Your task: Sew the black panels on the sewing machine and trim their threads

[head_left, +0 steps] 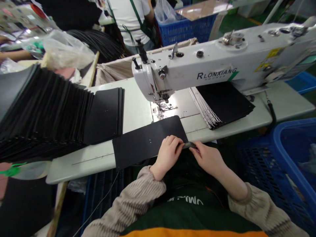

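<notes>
A flat black panel (138, 143) lies on the front edge of the sewing table, below the presser foot of the sewing machine (187, 72). My left hand (168, 154) is closed near the panel's front right corner, pinching one end of a short dark grey strip (189, 144). The other end of that strip is between the thumb and fingers of my right hand (209, 159), just off the table edge. Whether the strip is joined to the panel is hidden by my fingers.
Leaning rows of black panels (49, 112) fill the table's left side. Another black stack (224, 103) with pale edges lies under the machine arm. Blue crates (291, 131) stand at the right. A person in a white shirt (130, 19) is behind the table.
</notes>
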`<state>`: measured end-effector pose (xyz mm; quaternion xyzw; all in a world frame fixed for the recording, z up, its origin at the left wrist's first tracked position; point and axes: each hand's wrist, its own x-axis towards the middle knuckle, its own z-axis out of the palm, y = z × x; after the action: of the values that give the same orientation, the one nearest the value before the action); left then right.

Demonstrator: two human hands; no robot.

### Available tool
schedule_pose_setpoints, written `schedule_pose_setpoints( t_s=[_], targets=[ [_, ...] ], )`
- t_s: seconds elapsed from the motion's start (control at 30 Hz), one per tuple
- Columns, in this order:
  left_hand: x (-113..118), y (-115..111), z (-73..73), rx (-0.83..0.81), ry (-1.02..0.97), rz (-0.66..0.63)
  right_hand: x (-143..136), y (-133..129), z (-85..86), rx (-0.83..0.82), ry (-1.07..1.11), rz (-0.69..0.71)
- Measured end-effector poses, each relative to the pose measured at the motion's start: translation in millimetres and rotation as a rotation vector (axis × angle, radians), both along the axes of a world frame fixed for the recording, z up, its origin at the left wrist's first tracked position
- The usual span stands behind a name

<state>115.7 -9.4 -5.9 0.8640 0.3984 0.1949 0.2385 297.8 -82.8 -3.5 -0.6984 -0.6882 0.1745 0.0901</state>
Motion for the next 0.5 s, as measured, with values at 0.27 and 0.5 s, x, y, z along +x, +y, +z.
schedule_pose_setpoints(
  t_s=[0.27, 0.5],
  targets=[
    [1.1, -3.0, 0.7, -0.046, -0.053, 0.008, -10.1, 10.4, 2.8, -0.043, -0.18, 0.012],
    [1.9, -2.7, -0.6, -0.085, -0.114, 0.056, -2.2, 7.4, 7.5, -0.043, -0.078, -0.007]
  ],
)
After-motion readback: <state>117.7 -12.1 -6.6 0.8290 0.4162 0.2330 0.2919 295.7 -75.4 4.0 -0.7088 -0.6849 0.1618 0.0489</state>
